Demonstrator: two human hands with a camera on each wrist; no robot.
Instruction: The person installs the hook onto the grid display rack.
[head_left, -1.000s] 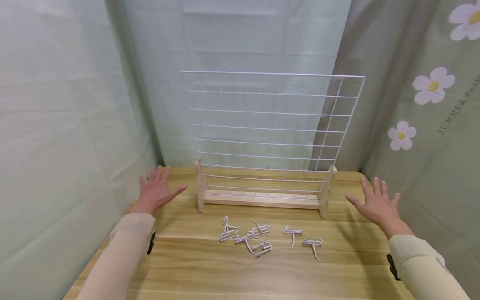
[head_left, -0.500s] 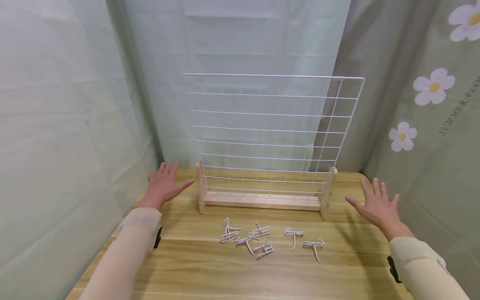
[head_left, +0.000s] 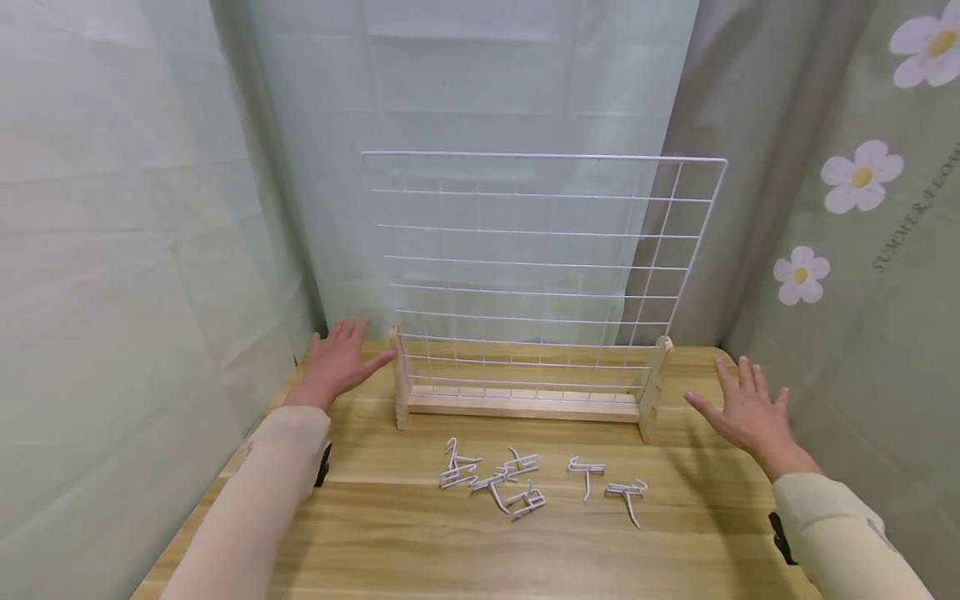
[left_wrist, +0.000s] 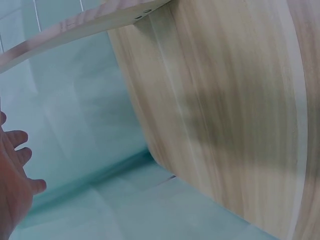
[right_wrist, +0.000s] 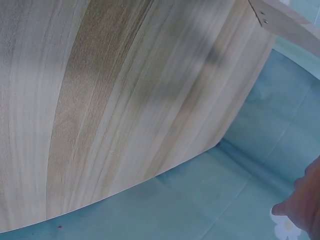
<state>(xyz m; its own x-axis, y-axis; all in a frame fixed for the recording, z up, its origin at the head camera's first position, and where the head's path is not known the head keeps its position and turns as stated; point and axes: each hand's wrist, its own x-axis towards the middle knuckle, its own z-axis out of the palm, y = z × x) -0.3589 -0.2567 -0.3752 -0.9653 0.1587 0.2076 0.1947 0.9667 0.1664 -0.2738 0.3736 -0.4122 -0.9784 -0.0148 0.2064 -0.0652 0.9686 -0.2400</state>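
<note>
A white wire grid panel (head_left: pixel 547 156) stands in a light wooden base (head_left: pixel 525 408) at the back of the table. My left hand (head_left: pixel 337 365), palm down with fingers spread, hovers beside the base's left upright; its thumb reaches near that upright. Off to the right of the base, my right hand (head_left: pixel 752 419) is also spread and holds nothing. In front of the base lie several white metal hooks: a cluster (head_left: pixel 491 480) towards the left, one hook (head_left: pixel 587 468) to its right and another hook (head_left: pixel 627 490) farther right. Only part of each hand shows in the wrist views.
The wood-grain table (head_left: pixel 450 558) carries everything. A pale green curtain (head_left: pixel 135 250) hangs close on the left, another sheet covers the back, and a flowered curtain (head_left: pixel 862 333) borders the right side.
My left hand has moved rightward and slightly forward, closer to the base's left upright. The right hand keeps nearly the same place. The hooks and the grid stay put.
</note>
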